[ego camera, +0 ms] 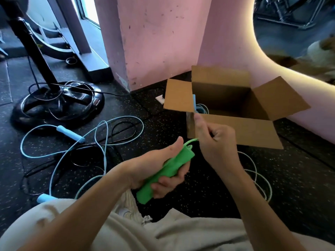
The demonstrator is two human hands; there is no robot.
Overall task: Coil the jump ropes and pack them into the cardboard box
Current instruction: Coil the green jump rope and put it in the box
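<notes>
My left hand point(159, 171) held the green handle point(164, 173) in a firm grip; my right hand point(215, 140) pinched its thin cord point(192, 141) just beside the cardboard box point(235, 129). The cord looked light, limp and tangle-prone, so I judged the stiff foam handles the best holds.

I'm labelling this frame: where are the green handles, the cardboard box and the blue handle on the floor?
green handles point(164, 171), head view, middle of the grip
cardboard box point(235, 131), head view, near flap
blue handle point(70, 134), head view, mid-length
</notes>
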